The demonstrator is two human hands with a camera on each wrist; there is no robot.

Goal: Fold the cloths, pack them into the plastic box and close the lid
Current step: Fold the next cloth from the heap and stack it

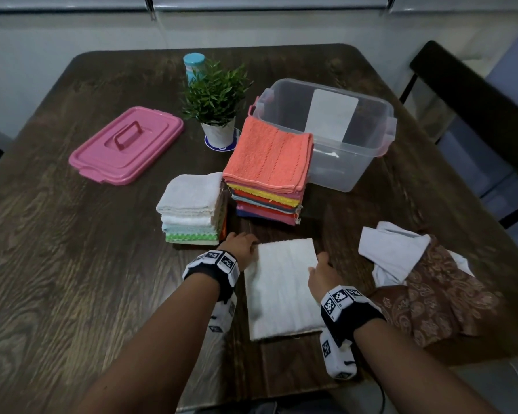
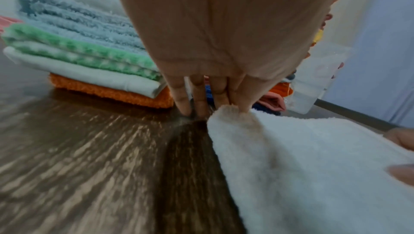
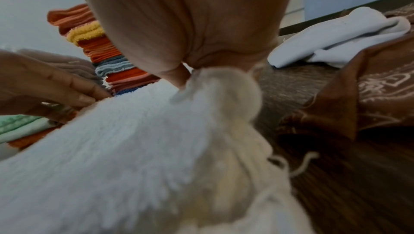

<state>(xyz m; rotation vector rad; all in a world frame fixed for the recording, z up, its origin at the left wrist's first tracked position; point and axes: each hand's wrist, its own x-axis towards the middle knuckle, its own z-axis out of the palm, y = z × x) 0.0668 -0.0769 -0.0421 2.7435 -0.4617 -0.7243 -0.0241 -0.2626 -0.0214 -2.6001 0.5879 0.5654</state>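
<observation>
From the head view, a white towel (image 1: 283,286) lies folded in a long rectangle on the dark wooden worktop (image 1: 72,234), with the left hand (image 1: 238,245) at its far left corner and the right hand (image 1: 322,271) at its right edge. Behind it stand two finished stacks, a pale stack (image 1: 190,209) and a taller colourful stack (image 1: 266,174) topped by a coral towel, touching the clear plastic box (image 1: 341,127), which holds no cloths that can be seen. The pink lid (image 1: 126,144) lies well apart to the left, beside a potted plant (image 1: 217,106). A rumpled white cloth (image 1: 392,252) and a brown patterned cloth (image 1: 440,297) wait unfolded on the right. So most folding looks done; this towel, two more cloths, all the packing and the lid remain. In the left wrist view, the fingers (image 2: 199,96) point straight down, tips on the worktop and against the towel's corner, gripping nothing. In the right wrist view, thumb and fingers (image 3: 177,76) pinch the bunched towel edge, lifting it slightly, seemingly for another fold.
</observation>
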